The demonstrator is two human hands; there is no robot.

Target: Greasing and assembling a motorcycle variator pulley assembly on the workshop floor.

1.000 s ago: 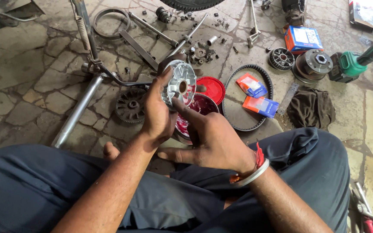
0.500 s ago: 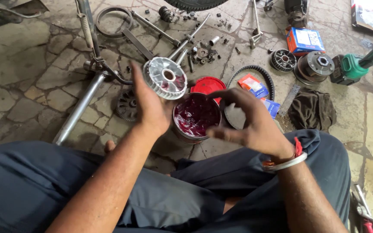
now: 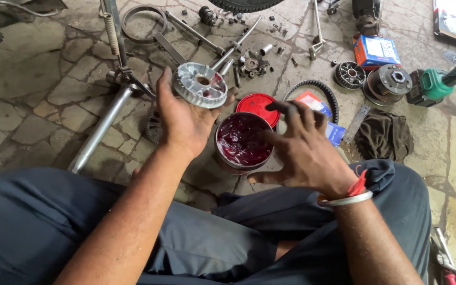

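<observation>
The left hand clamps its fingers round the finned metal pulley; the right hand, fingers spread, hovers just beside the grease tin.

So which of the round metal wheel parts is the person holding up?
The shiny silver finned disc, gripped in the left hand above the open tin of red grease. The other round parts, like the dark drum and small gear-like disc, lie on the floor.

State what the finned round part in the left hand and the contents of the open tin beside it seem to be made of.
Finned round part: probably cast aluminium, judging by its dull silver-grey, unpainted ribs. Tin contents: likely grease, a glossy, translucent dark red mass with smeared ridges. The left hand holds the part.
</observation>
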